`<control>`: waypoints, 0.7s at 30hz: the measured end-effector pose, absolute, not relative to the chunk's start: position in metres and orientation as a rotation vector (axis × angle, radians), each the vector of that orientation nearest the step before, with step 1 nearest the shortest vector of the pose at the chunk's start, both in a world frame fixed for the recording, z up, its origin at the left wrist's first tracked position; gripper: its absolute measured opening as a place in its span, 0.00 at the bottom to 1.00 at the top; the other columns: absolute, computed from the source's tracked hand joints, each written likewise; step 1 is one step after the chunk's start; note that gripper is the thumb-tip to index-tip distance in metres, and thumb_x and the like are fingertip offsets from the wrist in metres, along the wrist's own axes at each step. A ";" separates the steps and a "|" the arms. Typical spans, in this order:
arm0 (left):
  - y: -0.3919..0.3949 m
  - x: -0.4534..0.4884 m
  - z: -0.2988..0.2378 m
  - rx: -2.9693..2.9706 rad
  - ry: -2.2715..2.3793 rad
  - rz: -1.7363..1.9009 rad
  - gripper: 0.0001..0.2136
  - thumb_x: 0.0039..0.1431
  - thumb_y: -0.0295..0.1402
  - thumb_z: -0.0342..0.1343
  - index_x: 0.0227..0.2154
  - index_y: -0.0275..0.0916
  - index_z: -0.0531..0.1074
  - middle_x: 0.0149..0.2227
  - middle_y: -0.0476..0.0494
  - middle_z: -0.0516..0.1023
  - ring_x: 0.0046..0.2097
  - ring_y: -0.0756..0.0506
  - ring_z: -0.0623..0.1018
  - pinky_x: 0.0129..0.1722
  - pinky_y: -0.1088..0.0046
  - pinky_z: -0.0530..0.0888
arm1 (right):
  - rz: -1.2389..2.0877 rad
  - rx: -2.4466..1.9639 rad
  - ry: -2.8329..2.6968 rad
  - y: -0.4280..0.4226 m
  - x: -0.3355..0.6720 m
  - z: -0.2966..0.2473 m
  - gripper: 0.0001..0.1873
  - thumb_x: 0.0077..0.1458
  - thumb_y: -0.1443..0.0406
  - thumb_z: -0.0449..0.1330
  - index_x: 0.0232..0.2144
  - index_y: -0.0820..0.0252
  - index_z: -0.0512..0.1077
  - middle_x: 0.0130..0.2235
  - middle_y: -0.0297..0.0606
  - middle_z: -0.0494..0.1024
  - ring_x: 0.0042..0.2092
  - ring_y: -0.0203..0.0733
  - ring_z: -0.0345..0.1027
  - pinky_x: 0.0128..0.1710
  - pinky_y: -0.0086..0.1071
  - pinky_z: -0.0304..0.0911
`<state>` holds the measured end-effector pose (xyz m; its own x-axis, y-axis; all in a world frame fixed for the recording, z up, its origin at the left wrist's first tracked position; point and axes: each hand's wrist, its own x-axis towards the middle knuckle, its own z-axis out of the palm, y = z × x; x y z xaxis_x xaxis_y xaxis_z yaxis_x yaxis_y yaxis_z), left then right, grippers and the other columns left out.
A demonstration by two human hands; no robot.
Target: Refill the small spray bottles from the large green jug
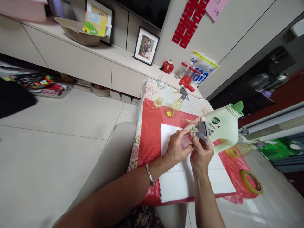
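Left hand (176, 148): fingers curled narrow around a small clear pinkish bottle (186, 141), thumb and fingertips on its sides, bracelet (150, 175) on the wrist. Right hand (201, 155): thumb and fingers pinched at the base of a grey spray head (203, 131), right at the bottle's mouth. Bottle and spray head meet between the two sets of fingers; can't tell if the head is screwed down, fingers block the join.

Under both hands: white cloth (177, 186) on a red plastic sheet (149, 139), which lies over a flowered tablecloth (135, 151). Just beyond the right fingers: big pale green jug (228, 126), upright but leaning in view, green cap (237, 108) at its mouth. Beyond the left fingers: another spray bottle (174, 108) with yellowish liquid low in it, standing; pale yellow cup (158, 102) just left of that, glass mug (162, 83) farther out. Right of the right fingers, past the jug handle: more spray bottles (241, 150), partly hidden. Tape roll (244, 179) well to the right, near the sheet's edge. Far ahead of the fingers, on the cabinet: red pot (168, 66), photo frame (146, 46).
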<state>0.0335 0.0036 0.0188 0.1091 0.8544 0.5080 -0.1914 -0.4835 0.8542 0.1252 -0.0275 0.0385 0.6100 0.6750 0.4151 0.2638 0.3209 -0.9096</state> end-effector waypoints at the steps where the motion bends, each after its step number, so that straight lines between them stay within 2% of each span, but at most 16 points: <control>1: 0.004 0.033 0.019 1.517 0.680 1.521 0.24 0.49 0.22 0.62 0.51 0.41 0.69 0.50 0.40 0.78 0.53 0.40 0.78 0.56 0.58 0.75 | 0.330 -1.272 -0.934 -0.028 0.126 0.038 0.21 0.48 0.58 0.71 0.40 0.64 0.73 0.39 0.39 0.76 0.39 0.38 0.71 0.43 0.35 0.69; 6: 0.003 0.032 0.021 1.510 0.669 1.532 0.23 0.51 0.22 0.61 0.51 0.41 0.69 0.51 0.40 0.78 0.54 0.41 0.78 0.56 0.58 0.75 | 0.301 -1.362 -1.014 -0.028 0.133 0.040 0.23 0.47 0.56 0.71 0.40 0.64 0.73 0.38 0.39 0.75 0.37 0.37 0.69 0.41 0.33 0.68; 10: 0.004 0.031 0.023 1.536 0.614 1.534 0.23 0.53 0.21 0.59 0.52 0.41 0.70 0.51 0.41 0.78 0.55 0.41 0.77 0.57 0.60 0.75 | 0.274 -1.423 -1.104 -0.030 0.139 0.045 0.23 0.47 0.54 0.70 0.41 0.63 0.74 0.39 0.39 0.75 0.39 0.38 0.68 0.43 0.35 0.67; 15: 0.003 0.029 0.024 1.514 0.608 1.529 0.24 0.52 0.21 0.60 0.53 0.41 0.69 0.52 0.41 0.78 0.55 0.41 0.77 0.57 0.60 0.75 | 0.257 -1.475 -1.227 -0.032 0.144 0.057 0.22 0.47 0.55 0.71 0.41 0.62 0.75 0.39 0.38 0.75 0.40 0.38 0.68 0.43 0.34 0.66; 21: 0.003 0.027 0.024 1.545 0.572 1.535 0.24 0.53 0.20 0.58 0.54 0.43 0.70 0.53 0.41 0.78 0.54 0.42 0.77 0.57 0.60 0.75 | 0.196 -1.536 -1.357 -0.035 0.146 0.061 0.19 0.51 0.54 0.69 0.42 0.60 0.75 0.39 0.37 0.75 0.41 0.39 0.68 0.44 0.34 0.65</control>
